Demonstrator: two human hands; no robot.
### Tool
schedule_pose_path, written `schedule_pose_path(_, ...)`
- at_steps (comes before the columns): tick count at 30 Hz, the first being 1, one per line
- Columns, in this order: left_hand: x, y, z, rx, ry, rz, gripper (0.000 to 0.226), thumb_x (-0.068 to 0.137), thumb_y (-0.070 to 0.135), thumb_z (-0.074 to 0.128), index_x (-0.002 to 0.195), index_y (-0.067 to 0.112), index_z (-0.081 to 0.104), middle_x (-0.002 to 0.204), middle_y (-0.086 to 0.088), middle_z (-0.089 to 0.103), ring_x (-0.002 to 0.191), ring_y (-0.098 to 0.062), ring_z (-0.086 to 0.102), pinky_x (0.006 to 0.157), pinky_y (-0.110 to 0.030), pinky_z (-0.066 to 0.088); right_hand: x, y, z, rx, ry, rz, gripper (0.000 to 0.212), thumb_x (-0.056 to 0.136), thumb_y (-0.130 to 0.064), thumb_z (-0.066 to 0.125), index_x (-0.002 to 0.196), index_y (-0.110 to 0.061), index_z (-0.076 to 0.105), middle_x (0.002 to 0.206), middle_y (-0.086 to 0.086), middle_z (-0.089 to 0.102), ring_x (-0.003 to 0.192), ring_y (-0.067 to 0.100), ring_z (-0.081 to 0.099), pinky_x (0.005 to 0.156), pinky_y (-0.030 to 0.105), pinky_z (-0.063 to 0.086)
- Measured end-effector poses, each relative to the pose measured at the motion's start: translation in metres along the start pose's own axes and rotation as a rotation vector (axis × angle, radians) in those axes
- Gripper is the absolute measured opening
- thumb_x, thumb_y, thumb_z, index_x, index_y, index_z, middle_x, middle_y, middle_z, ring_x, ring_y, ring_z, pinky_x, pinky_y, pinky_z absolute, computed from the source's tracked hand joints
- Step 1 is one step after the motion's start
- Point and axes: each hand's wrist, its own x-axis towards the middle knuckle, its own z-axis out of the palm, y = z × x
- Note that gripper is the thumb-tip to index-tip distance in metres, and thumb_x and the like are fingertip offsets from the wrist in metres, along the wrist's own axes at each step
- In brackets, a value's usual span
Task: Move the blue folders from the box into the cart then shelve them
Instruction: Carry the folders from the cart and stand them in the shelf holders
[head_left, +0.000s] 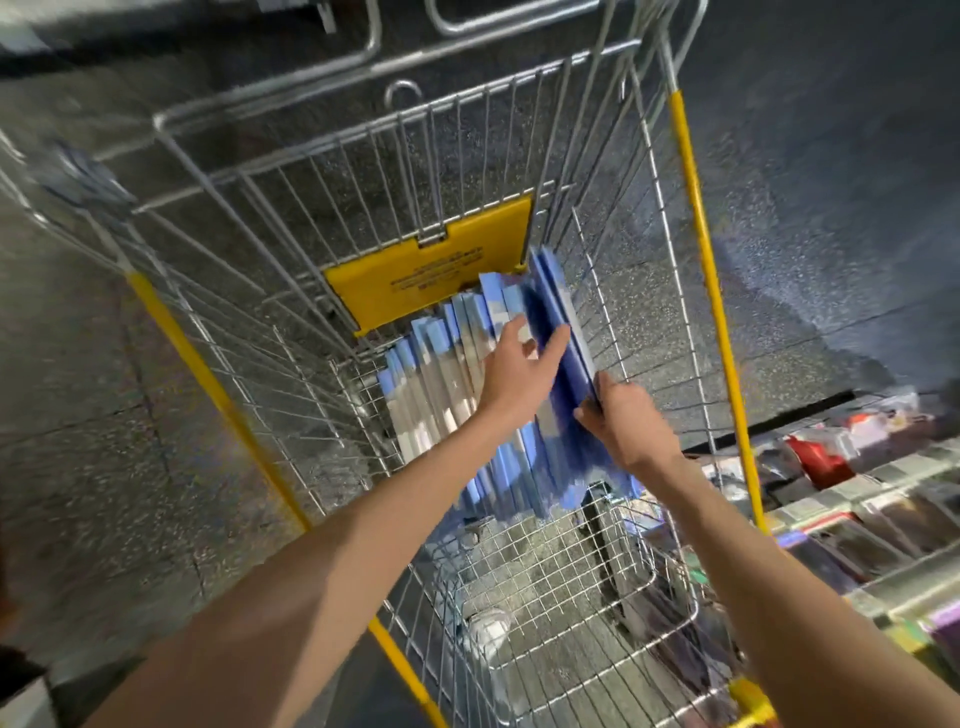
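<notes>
Several blue folders (441, 374) stand on edge in a row inside the wire shopping cart (670, 291), at its far end below the yellow flap. A darker blue batch of folders (556, 332) leans at the right end of the row, blurred by motion. My left hand (519, 369) reaches into the cart, its thumb and fingers curled round the top of that batch. My right hand (623, 415) grips the same batch at its near edge, close to the cart's right wall. The box is not in view.
A yellow plastic flap (431, 265) hangs on the cart's far wall, and yellow bumpers (696, 208) run along both sides. Shelves with packaged goods (857, 499) stand to the right of the cart. Grey speckled floor (104, 364) lies on the left.
</notes>
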Motion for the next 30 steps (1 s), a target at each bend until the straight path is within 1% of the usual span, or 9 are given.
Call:
schedule_pose_path(3, -0.003, 0.022, 0.011, -0.046, -0.023, -0.137, 0.1, 0.076, 0.076, 0.063, 0.151, 0.018, 0.033, 0.144, -0.006, 0.05, 0.13, -0.028, 0.052, 0.106, -0.048, 0.048, -0.023, -0.006, -0.003, 0.008, 0.054, -0.059, 0.019, 0.092, -0.015, 0.059, 0.098, 0.001, 0.051, 0.09, 0.032, 0.064, 0.085, 0.046, 0.06, 0.067, 0.041, 0.036)
schedule_pose_path(5, -0.005, 0.029, 0.017, -0.018, -0.006, -0.13, 0.077, 0.087, 0.066, 0.061, 0.14, 0.012, 0.045, 0.137, -0.01, 0.057, 0.126, -0.029, 0.055, 0.102, -0.041, 0.047, -0.043, -0.008, -0.003, -0.003, 0.069, -0.085, 0.022, 0.092, -0.017, 0.06, 0.102, 0.0, 0.052, 0.09, 0.031, 0.064, 0.085, 0.046, 0.062, 0.068, 0.044, 0.043)
schedule_pose_path(8, -0.016, 0.032, 0.027, 0.103, 0.043, -0.014, 0.041, 0.103, 0.039, 0.05, 0.114, 0.001, 0.059, 0.104, -0.017, 0.066, 0.101, -0.032, 0.063, 0.072, -0.031, 0.039, -0.07, -0.005, -0.001, 0.058, 0.106, -0.138, 0.02, 0.09, -0.02, 0.063, 0.097, -0.007, 0.05, 0.083, 0.025, 0.066, 0.079, 0.044, 0.063, 0.063, 0.038, 0.042)
schedule_pose_path(12, -0.044, 0.035, 0.027, 0.238, 0.04, 0.107, 0.039, 0.106, 0.027, 0.041, 0.119, -0.007, 0.054, 0.117, -0.027, 0.062, 0.11, -0.04, 0.06, 0.078, -0.037, 0.041, -0.105, -0.001, -0.011, 0.182, 0.085, -0.242, 0.035, 0.09, -0.044, 0.063, 0.101, -0.01, 0.059, 0.08, 0.008, 0.072, 0.073, 0.028, 0.069, 0.069, 0.039, 0.056)
schedule_pose_path(16, -0.078, 0.038, 0.006, 0.345, 0.052, 0.25, 0.028, 0.105, 0.02, 0.045, 0.115, -0.001, 0.06, 0.101, -0.015, 0.063, 0.099, -0.03, 0.062, 0.066, -0.03, 0.03, -0.131, -0.005, -0.025, 0.447, 0.183, -0.223, 0.033, 0.094, -0.03, 0.068, 0.113, -0.003, 0.069, 0.105, 0.008, 0.075, 0.094, 0.01, 0.07, 0.084, 0.015, 0.054)
schedule_pose_path(19, -0.113, 0.037, -0.013, 0.312, 0.089, 0.339, 0.031, 0.104, 0.022, 0.05, 0.129, 0.006, 0.06, 0.123, -0.006, 0.065, 0.113, -0.022, 0.06, 0.081, -0.026, 0.039, -0.139, -0.003, -0.034, 0.616, 0.377, -0.146, 0.035, 0.095, -0.029, 0.066, 0.118, -0.002, 0.068, 0.112, 0.01, 0.073, 0.1, 0.012, 0.066, 0.074, -0.004, 0.039)
schedule_pose_path(23, -0.16, 0.048, -0.036, 0.261, 0.092, 0.492, 0.027, 0.102, 0.014, 0.056, 0.127, 0.008, 0.065, 0.119, -0.002, 0.066, 0.106, -0.014, 0.059, 0.077, -0.022, 0.039, -0.143, -0.013, -0.04, 0.809, 0.309, -0.137, 0.062, 0.089, -0.05, 0.067, 0.141, -0.018, 0.054, 0.144, 0.0, 0.055, 0.132, 0.013, 0.05, 0.107, 0.027, 0.042)
schedule_pose_path(26, -0.185, 0.054, -0.047, 0.204, 0.078, 0.503, 0.02, 0.099, 0.018, 0.063, 0.114, 0.007, 0.07, 0.112, -0.01, 0.072, 0.095, -0.017, 0.067, 0.079, -0.032, 0.051, -0.154, -0.023, -0.042, 0.856, 0.291, -0.179, 0.075, 0.09, -0.052, 0.065, 0.154, -0.029, 0.034, 0.159, -0.01, 0.033, 0.145, 0.011, 0.032, 0.112, 0.025, 0.027)
schedule_pose_path(30, -0.21, 0.061, -0.056, 0.112, 0.029, 0.487, 0.012, 0.094, 0.025, 0.07, 0.104, 0.018, 0.071, 0.097, 0.004, 0.074, 0.079, 0.002, 0.07, 0.068, -0.019, 0.056, -0.171, -0.026, -0.038, 0.914, 0.304, -0.242, 0.094, 0.081, -0.06, 0.07, 0.157, -0.04, 0.018, 0.165, -0.014, 0.012, 0.151, 0.004, 0.005, 0.119, 0.035, 0.019)
